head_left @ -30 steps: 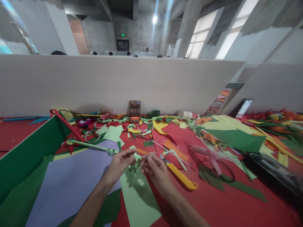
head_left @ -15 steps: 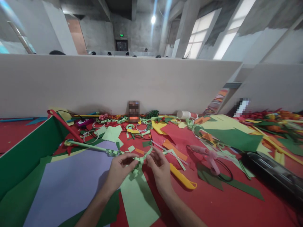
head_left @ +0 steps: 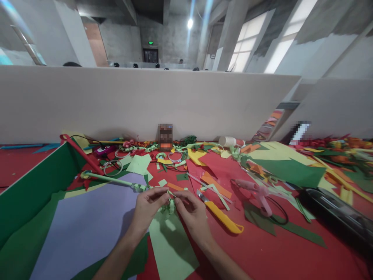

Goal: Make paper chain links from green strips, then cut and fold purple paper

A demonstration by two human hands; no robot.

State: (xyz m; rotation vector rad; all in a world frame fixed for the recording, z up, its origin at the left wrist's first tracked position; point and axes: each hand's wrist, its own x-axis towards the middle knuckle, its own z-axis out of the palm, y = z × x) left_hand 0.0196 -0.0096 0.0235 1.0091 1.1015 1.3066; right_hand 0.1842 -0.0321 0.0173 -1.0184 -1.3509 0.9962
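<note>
Between my two hands is a light green curled paper strip (head_left: 168, 207), with folded loops hanging down. My left hand (head_left: 150, 206) pinches its left side between thumb and fingers. From the other side, my right hand (head_left: 190, 210) pinches the strip's upper end, so the fingertips of both hands nearly meet. Beneath them lies a light green paper sheet (head_left: 171, 249). Just left of my left hand is a green paper-wrapped stick (head_left: 112, 179) with a curled end. A yellow utility knife (head_left: 223, 217) lies right of my right hand, its blade showing.
A pink glue gun (head_left: 258, 192) with a black cable rests at right, near a black glossy case (head_left: 335, 214). A purple sheet (head_left: 87, 225) and an upright green board (head_left: 40, 190) take up the left. Paper scraps lie along a white partition (head_left: 140, 105).
My right hand has moved slightly left and inward, bringing the strip's raised free end down between my fingertips. The knife's blade has come into view. My left hand has barely moved.
</note>
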